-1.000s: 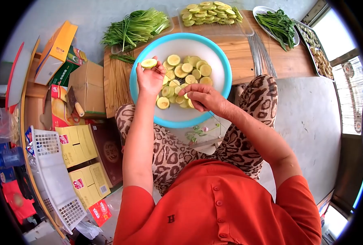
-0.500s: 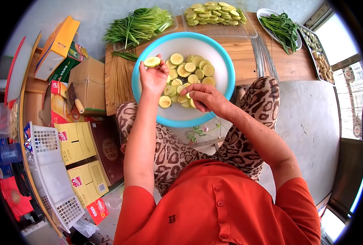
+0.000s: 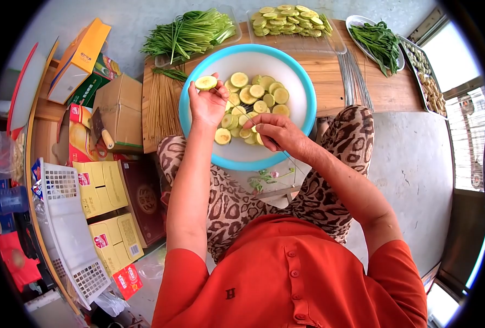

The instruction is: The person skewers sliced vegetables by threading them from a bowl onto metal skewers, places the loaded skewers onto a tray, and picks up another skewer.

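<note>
Between the thumb and fingertips of my left hand [image 3: 208, 106] is a round zucchini slice [image 3: 206, 83], held over the left side of a white basin with a blue rim [image 3: 309, 93]. My right hand [image 3: 279, 131] is closed in a pinch on a thin skewer [image 3: 290, 158], whose back end sticks out below the hand toward my lap. Its front part points up and left over the basin and is hard to make out against the slices. Many loose zucchini slices [image 3: 281, 95] lie in the basin below both hands.
Behind the basin are a tray of green chives [image 3: 193, 33] and a tray of stacked zucchini slices [image 3: 291, 21]. Bamboo sticks [image 3: 162, 106] lie left, metal skewers [image 3: 354, 79] right. Further right are a plate of leafy greens [image 3: 378, 44] and a filled tray [image 3: 425, 76]. A knife [image 3: 107, 139] rests by boxes.
Both hands keep their grips and hardly move. The whole view shifts slightly, with the basin and table a few pixels lower and to the right.
</note>
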The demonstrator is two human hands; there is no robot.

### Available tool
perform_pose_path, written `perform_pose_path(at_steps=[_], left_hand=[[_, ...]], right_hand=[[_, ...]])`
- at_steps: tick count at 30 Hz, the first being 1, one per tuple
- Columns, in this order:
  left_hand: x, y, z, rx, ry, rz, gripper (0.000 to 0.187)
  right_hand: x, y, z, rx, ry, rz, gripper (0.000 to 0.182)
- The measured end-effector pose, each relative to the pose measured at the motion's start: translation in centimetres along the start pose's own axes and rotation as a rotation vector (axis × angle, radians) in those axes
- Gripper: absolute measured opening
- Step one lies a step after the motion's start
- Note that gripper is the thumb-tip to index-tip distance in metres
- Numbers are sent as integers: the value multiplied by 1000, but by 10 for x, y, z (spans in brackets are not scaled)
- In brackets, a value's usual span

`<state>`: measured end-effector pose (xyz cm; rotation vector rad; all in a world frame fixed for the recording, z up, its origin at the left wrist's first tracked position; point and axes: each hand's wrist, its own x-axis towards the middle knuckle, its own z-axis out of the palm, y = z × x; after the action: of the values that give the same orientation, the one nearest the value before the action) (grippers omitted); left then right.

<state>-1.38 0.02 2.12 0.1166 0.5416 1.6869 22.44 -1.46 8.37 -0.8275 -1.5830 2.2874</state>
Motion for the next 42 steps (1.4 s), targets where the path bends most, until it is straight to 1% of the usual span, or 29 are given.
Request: perform_pose_path(at_steps=[2, 7, 12, 17, 23, 25, 32, 35, 37, 42], left_hand=[[-1, 0, 2, 2, 13, 3, 59], [-4, 1, 4, 0, -46, 3, 57], [-5, 1, 7, 8, -53, -4, 55], [-7, 0, 8, 29, -63, 0, 53], [-10, -8, 11, 53, -68, -47, 52], [-11, -10, 11, 58, -125, -31, 50], [-15, -13, 21, 98, -101, -49, 51], [-16, -14, 21, 103, -121, -42, 51], [-17, -13, 22, 86, -164, -32, 48], [-18, -17, 24, 77, -162, -30, 47]], right_hand=[[0, 0, 1, 11, 25, -15, 23], [-1, 1, 2, 14, 20, -14, 23], [-2, -1, 3, 16, 22, -6, 24], [-1, 4, 4, 19, 13, -40, 24], [1, 1, 5, 38, 22, -29, 23], [1, 0, 6, 41, 22, -23, 23], [4, 1, 8, 69, 29, -31, 23], [5, 3, 9, 24, 43, -30, 25], [5, 1, 10, 25, 43, -22, 25], [6, -3, 15, 20, 63, -25, 25]])
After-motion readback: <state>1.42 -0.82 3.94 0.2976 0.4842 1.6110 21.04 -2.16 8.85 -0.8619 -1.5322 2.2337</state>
